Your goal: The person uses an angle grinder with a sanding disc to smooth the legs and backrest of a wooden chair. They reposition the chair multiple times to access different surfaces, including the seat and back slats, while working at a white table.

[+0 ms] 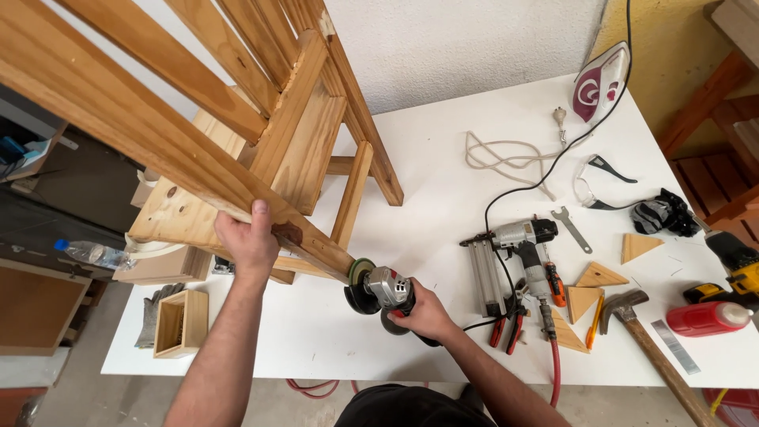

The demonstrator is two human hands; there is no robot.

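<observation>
A slatted wooden chair lies tilted on the white table. My left hand grips one of its long rails near the lower end. My right hand holds an angle grinder, whose disc touches the end of that same rail. The grinder's black cord runs back across the table toward the wall.
Right of the grinder lie a nail gun, red-handled pliers, a hammer, wooden triangles, a red bottle and safety glasses. A clothes iron stands at the back. A small wooden box sits front left.
</observation>
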